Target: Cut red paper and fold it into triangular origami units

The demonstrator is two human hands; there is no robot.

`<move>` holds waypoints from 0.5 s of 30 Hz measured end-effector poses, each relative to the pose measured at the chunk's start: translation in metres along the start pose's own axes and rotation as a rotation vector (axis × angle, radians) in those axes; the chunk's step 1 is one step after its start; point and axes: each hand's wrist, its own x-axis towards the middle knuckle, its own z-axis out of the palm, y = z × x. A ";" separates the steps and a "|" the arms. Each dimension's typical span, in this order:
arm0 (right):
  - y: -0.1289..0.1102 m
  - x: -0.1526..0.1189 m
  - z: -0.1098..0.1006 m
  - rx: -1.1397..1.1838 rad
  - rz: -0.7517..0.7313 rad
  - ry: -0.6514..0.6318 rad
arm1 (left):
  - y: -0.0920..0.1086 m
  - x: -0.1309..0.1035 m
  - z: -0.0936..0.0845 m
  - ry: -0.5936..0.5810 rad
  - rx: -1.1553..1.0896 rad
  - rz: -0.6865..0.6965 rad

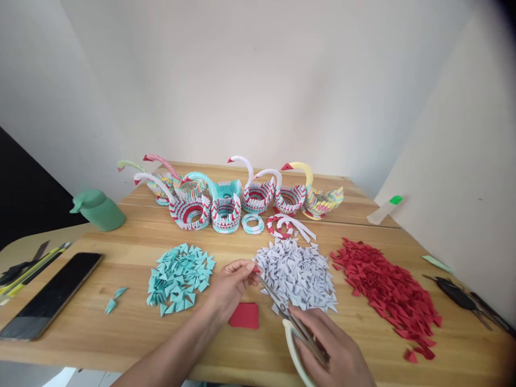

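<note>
My left hand [237,277] pinches a small folded piece of red paper [257,269] between thumb and fingers, above the table. In my right hand [334,344] is a pair of scissors [282,310] with pale handles, its blade tips up against the red piece. Whether the blades are parted is too small to tell. Flat on the table below my left hand lies a red paper rectangle [244,316]. Just behind both hands spreads a pile of white folded paper triangles [298,271], partly covered by the scissors.
Teal triangles [181,277] lie left, red triangles [387,285] right. Several folded-paper swans [189,212] line the back, with a teal-white ring [252,223] before them. A phone [52,295] and green thermos [98,209] sit left; a glue bottle [385,210] and black-handled tool [455,293] right.
</note>
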 end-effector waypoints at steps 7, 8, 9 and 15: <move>-0.007 0.006 -0.011 0.053 0.056 -0.039 | 0.001 0.000 -0.001 -0.031 -0.065 -0.030; -0.007 0.006 -0.011 0.054 0.055 -0.034 | 0.001 0.000 -0.001 -0.036 -0.066 -0.032; -0.008 0.007 -0.011 0.054 0.054 -0.029 | 0.001 0.000 -0.001 -0.041 -0.068 -0.037; -0.007 0.007 -0.013 0.029 0.069 -0.047 | 0.001 -0.001 -0.002 -0.073 -0.031 -0.039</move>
